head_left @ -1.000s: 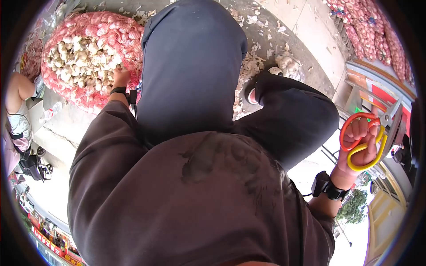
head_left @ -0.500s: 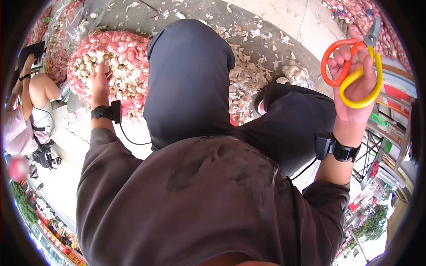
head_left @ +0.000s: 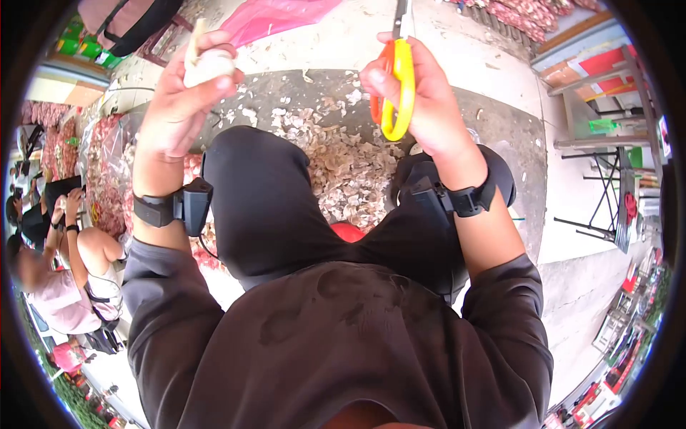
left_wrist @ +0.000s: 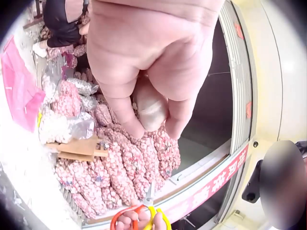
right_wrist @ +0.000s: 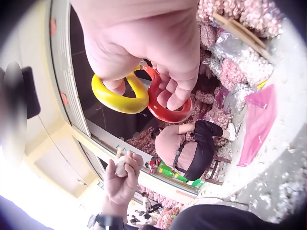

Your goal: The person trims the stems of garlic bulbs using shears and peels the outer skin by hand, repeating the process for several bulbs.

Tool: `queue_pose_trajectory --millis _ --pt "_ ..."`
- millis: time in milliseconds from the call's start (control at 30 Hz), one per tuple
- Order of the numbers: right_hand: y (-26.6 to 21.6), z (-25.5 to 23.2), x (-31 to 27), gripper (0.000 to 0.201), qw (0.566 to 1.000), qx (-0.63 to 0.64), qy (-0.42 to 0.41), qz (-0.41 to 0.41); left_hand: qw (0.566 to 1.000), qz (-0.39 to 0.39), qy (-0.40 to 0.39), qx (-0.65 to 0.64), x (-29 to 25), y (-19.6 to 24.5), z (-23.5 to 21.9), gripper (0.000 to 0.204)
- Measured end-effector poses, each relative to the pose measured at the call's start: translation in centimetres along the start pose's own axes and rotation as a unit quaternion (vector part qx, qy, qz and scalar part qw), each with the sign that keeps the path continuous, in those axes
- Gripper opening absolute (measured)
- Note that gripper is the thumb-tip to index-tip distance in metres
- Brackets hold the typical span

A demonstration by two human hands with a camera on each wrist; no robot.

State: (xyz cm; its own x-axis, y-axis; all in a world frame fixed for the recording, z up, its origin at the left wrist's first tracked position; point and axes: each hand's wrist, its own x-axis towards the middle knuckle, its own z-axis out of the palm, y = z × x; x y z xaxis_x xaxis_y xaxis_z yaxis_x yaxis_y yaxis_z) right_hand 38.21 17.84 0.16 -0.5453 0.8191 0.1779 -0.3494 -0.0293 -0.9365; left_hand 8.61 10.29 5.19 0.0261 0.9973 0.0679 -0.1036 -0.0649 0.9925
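In the head view my left hand (head_left: pixel 168 118) is raised at upper left, gripping a white garlic bulb (head_left: pixel 212 66) between thumb and fingers. The bulb's short stem points up. The left wrist view shows the pale bulb (left_wrist: pixel 152 109) between the fingertips. Level with it, my right hand (head_left: pixel 436 100) holds scissors (head_left: pixel 406 79) with one red-orange and one yellow handle, blades pointing away from me. Fingers pass through the handle loops in the right wrist view. A gap separates the scissors from the bulb.
Dry garlic skins (head_left: pixel 350 171) litter the floor between my knees. A pink sheet (head_left: pixel 279 18) lies ahead. Mesh sacks of garlic (left_wrist: pixel 127 165) are piled beyond. Another person (head_left: pixel 68 286) sits at left, and a metal-legged stand (head_left: pixel 607 189) is at right.
My left hand has come up from the open sack of garlic with a bulb in it. My right hand has swung inward from the far right, still holding the scissors.
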Motion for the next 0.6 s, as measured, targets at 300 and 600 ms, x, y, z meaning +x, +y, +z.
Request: queue_pose_trajectory --millis 300,600 --pt "1.9 -2.9 -2.7 0.07 0.891 -0.447 -0.056 -0.049 0.998 0.029 0.047 0.025 5.1 -11.8 7.5 0.04" --pt "4.1 -3.0 -1.9 0.066 0.866 -0.491 -0.098 -0.008 0.999 -0.028 0.023 0.005 6.3 -12.8 5.1 0.037"
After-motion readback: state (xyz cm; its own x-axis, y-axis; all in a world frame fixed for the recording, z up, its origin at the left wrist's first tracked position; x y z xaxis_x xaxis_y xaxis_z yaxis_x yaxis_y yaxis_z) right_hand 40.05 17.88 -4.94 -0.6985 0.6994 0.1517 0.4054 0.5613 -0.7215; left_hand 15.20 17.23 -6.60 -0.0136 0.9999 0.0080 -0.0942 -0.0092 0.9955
